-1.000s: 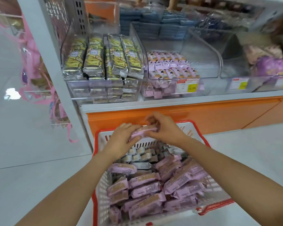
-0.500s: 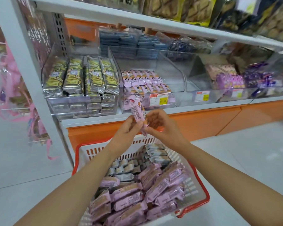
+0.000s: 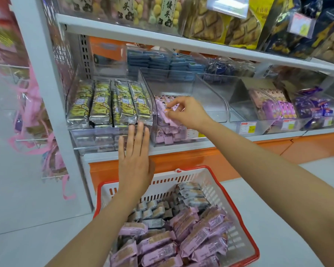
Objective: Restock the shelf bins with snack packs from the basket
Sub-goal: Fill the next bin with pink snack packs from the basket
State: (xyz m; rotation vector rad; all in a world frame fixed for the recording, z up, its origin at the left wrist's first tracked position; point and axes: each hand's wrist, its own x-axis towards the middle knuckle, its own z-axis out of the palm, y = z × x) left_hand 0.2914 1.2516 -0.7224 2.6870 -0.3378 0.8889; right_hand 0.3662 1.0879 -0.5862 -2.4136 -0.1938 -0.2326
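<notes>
One pink snack pack (image 3: 162, 109) is at the left side of the middle bin (image 3: 210, 110), just above the stocked packs (image 3: 167, 136) of the same pink kind lying in that bin. The pack is tilted, with its upper end toward the back of the shelf.

The right hand (image 3: 189, 112) pinches the pack between the thumb and curled fingers, over the front part of the bin. The left hand (image 3: 136, 153) holds nothing. Its palm is flat and its fingers are straight, close together and pointing up. It is below and to the left of the pack, apart from it. Its fingertips (image 3: 141, 126) are in front of the lower right corner of the left bin (image 3: 75, 137); whether they touch it cannot be determined.

The clear wall between the left and middle bins stands directly left of the pack. The left bin holds yellow-green packs (image 3: 112, 105), four side by side on the top layer, with more layers beneath.

To the right, further clear bins hold pink and purple packs (image 3: 268, 107). Stacks of blue packs (image 3: 162, 62) sit behind the bins. The upper shelf (image 3: 123, 33) carries bags of biscuits (image 3: 220, 22).

One basket (image 3: 246, 230) with a red rim sits below both hands. It contains many basket packs (image 3: 199, 234) in pink, too many to count, and small grey packs (image 3: 191, 193) at its far end.
</notes>
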